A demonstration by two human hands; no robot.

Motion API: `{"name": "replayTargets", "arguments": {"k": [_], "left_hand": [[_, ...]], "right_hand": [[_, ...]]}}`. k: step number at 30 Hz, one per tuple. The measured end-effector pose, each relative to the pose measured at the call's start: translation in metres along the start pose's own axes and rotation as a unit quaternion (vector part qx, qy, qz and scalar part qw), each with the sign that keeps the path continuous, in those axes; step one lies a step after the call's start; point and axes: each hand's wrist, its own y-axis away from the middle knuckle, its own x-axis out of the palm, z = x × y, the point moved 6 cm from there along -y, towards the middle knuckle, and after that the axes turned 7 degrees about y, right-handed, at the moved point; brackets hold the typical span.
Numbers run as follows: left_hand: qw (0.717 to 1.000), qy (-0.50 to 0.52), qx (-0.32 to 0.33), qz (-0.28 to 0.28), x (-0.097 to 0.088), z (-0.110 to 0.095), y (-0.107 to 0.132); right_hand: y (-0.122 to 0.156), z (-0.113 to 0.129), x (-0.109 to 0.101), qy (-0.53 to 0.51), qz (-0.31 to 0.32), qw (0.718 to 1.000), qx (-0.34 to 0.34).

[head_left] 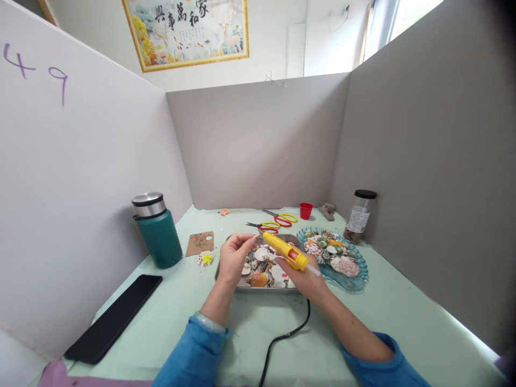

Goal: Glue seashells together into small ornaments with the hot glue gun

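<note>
My right hand (308, 279) grips a yellow glue gun (285, 250) above a metal tray (242, 286) full of seashells. The gun's nozzle points up and left toward my left hand (234, 257). My left hand hovers over the tray's left side with its fingertips pinched together on something too small to make out. The gun's black cord (282, 337) runs down the table toward me.
A blue glass dish (355, 280) of shells lies right of the tray. Two scissors (278, 220), a red cup (306, 210) and a jar (359, 215) stand behind. A green flask (157, 230), a brown card (200, 243) and a black phone (115, 317) are on the left. Partition walls enclose the table.
</note>
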Motion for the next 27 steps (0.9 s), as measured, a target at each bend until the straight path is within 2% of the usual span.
{"name": "replayTargets", "arguments": {"k": [8,27], "left_hand": [[0.999,-0.014,0.036,-0.004,-0.003,0.001,-0.002],[0.997,-0.028,0.055,-0.036,-0.007,-0.003,-0.001]], "right_hand": [[0.001,0.008,-0.001,0.03,0.029,0.999,-0.03],[0.002,0.019,-0.002,0.041,0.039,0.996,-0.067]]}}
